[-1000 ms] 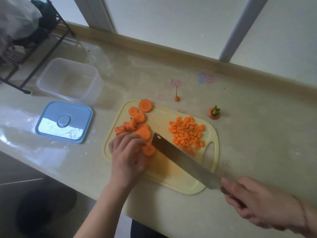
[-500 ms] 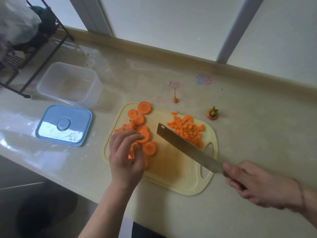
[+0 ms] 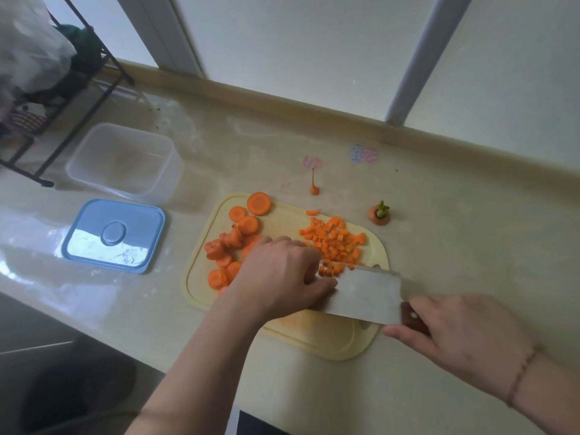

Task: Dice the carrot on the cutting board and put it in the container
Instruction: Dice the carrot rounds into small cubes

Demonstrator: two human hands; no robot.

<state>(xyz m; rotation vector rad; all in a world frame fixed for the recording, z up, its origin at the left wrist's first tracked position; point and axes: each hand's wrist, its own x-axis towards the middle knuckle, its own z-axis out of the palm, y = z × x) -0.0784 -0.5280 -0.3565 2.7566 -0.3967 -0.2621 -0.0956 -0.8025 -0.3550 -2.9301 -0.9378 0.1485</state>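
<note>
Left hand [image 3: 279,271] is knuckles-up with fingers curled under, thumb stretched toward the right hand [image 3: 464,337], which grips a handle, fingers wrapped around it. Both forearms angle in from below.

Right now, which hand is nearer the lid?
Left. The left hand is over the board's middle, right of the lid; the right hand is farther right, gripping the knife.

My desk [image 3: 439,196] is pale, glossy stone running under a window [image 3: 298,42] with grey frame posts, giving soft daylight. A black wire rack [image 3: 78,86] stands at my far left, and dark floor [image 3: 47,387] shows below the desk edge.
</note>
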